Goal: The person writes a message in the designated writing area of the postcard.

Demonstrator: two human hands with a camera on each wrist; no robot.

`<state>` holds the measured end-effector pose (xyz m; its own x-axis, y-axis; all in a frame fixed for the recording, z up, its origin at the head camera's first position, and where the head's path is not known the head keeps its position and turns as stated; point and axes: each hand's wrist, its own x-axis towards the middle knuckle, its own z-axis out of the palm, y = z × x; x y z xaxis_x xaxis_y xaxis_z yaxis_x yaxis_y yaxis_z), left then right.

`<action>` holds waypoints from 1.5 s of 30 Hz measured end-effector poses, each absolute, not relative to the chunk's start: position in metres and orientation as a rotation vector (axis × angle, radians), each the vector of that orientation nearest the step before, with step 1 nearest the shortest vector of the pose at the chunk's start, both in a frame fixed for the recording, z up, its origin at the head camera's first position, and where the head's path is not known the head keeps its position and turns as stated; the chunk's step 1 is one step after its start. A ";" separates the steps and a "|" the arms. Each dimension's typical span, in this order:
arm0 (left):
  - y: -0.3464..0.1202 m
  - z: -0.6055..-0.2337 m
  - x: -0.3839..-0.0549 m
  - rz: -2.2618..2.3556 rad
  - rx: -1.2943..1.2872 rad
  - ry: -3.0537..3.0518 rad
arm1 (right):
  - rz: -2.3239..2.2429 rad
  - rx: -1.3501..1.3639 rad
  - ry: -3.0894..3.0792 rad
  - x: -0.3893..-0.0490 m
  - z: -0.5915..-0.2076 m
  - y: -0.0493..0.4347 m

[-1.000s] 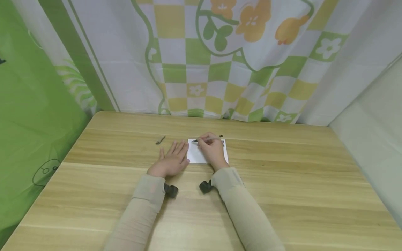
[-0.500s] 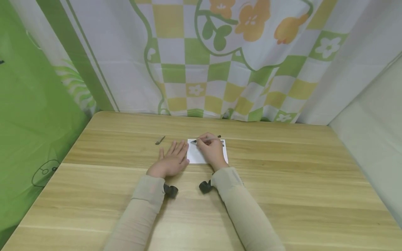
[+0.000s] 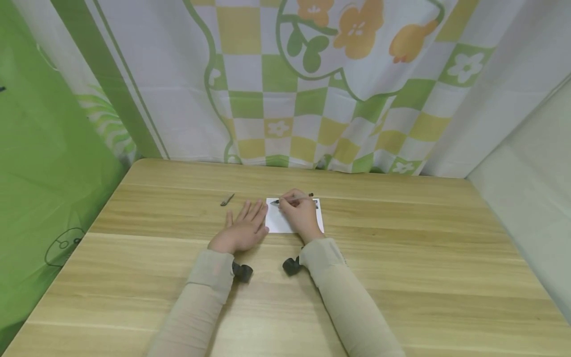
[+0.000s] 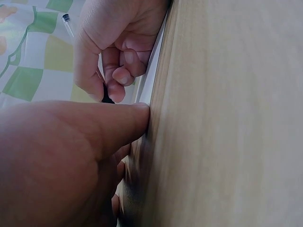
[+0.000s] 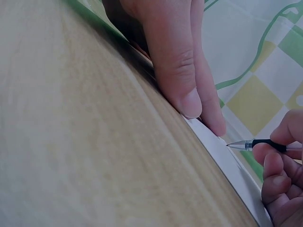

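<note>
A small white sheet of paper (image 3: pixel 277 225) lies on the wooden table between the two hands. My right hand (image 3: pixel 302 215) pinches a clear pen (image 5: pixel 242 145) with a black grip, and its tip meets the paper near the upper left corner. Flat on the table, with fingers spread, my left hand (image 3: pixel 243 230) rests along the paper's left edge. In the right wrist view the left thumb (image 5: pixel 189 101) touches that edge. A dark printed mark (image 3: pixel 317 203) shows at the sheet's upper right, partly behind the right hand.
A grey pen cap (image 3: pixel 227 199) lies on the table (image 3: pixel 424 267) beyond the left hand's fingers. Behind the far edge hangs a checked, flowered curtain (image 3: pixel 281 104). Green cloth (image 3: pixel 58 148) hangs at the left, and a pale wall (image 3: pixel 526 163) stands at the right.
The pen's back end has tipped slightly while its tip stays at the paper's upper left. The left hand and the sheet hold their places.
</note>
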<state>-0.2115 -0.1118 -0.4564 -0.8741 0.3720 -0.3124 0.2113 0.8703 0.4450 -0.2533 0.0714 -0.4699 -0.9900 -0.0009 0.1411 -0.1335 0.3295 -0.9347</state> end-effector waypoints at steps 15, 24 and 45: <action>-0.112 -0.458 -0.211 0.554 0.424 2.645 | 1.764 0.135 -2.447 -0.253 -0.470 0.071; -0.112 -0.457 -0.211 0.581 0.425 2.642 | 1.715 0.102 -2.471 -0.253 -0.470 0.071; -0.112 -0.454 -0.211 0.577 0.417 2.635 | 1.749 0.108 -2.443 -0.252 -0.468 0.071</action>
